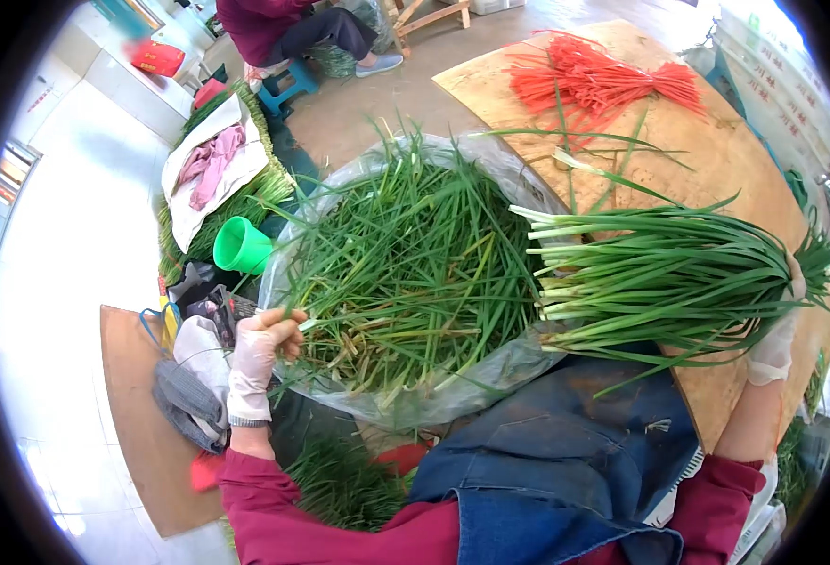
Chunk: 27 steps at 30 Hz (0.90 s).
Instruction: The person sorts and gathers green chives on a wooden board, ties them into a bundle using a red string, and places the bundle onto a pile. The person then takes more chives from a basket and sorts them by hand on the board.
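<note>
My left hand (262, 356), in a pale thin glove, is closed at the left rim of a plastic-lined tub (391, 407), with fingertips pinched on a few green blades. Loose, partly yellowed leaves (415, 264) fill the tub. At the right, my right hand (781, 330), gloved too, is wrapped round the leafy end of a large bundle of green chives (660, 273). The bundle's white stem ends point left, over the tub's right rim. Part of the bundle lies over the wooden board, and its leaves hide some of my right fingers.
Red ties (594, 85) lie on the wooden board (745, 174). A green cup (242, 247) stands left of the tub, near stacked greens under a white cloth (189, 207). Another person (255, 33) sits at the top by a blue stool (288, 87). More greens (344, 485) are below.
</note>
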{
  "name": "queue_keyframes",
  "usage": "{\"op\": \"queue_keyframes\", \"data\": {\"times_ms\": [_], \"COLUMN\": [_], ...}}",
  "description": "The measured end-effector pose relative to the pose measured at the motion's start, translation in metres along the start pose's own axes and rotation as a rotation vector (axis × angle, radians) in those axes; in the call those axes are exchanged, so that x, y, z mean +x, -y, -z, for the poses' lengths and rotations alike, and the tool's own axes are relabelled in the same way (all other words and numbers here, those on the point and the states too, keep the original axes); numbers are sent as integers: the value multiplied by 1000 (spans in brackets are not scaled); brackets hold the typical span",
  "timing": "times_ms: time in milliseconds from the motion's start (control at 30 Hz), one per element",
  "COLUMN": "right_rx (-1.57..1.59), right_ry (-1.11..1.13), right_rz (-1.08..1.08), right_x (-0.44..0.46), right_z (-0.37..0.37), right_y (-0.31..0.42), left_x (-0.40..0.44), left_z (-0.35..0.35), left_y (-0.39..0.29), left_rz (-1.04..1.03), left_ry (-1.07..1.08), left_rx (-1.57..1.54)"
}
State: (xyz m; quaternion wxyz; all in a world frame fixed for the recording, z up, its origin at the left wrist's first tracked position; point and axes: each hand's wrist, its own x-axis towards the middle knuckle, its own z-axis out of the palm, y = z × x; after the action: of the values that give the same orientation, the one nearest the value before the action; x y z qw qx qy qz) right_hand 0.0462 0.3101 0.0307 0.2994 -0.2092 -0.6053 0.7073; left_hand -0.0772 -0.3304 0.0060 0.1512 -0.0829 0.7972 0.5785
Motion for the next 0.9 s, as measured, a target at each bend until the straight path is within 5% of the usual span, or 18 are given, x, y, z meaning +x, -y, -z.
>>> {"op": "queue_keyframes", "data": {"times_ms": [100,133,233,333,467,533,600,667,733,900], "right_rx": [18,29,43,10,-25,24,87,204,121,182], "right_ry": [-68,-74,-97,-84,-145,-128,-216,-27,-126,-200], "right_rz": [-69,-81,-77,-17,59,-11,-29,-127,-37,-46], "right_x": [-1,-1,5,10,-1,18,19,11,-8,-19], "right_z": [0,1,9,9,-3,14,11,0,-25,-45], "right_y": [-1,0,-5,-6,-3,-8,-11,1,12,20], "left_x": [13,19,51,65,75,83,72,51,49,26], "left_z": [-13,-16,-16,-27,-6,22,18,-27,-68,-183], "left_y": [18,27,59,81,86,87,66,30,32,-62], "left_rz": [82,-189,-305,-399,-255,-215,-214,-387,-750,-1002], "left_ry": [100,59,-321,-297,-381,-585,-639,-640,-409,-164], "left_rx": [181,581,1169,1441,619,828,1369,1358,895,553]}}
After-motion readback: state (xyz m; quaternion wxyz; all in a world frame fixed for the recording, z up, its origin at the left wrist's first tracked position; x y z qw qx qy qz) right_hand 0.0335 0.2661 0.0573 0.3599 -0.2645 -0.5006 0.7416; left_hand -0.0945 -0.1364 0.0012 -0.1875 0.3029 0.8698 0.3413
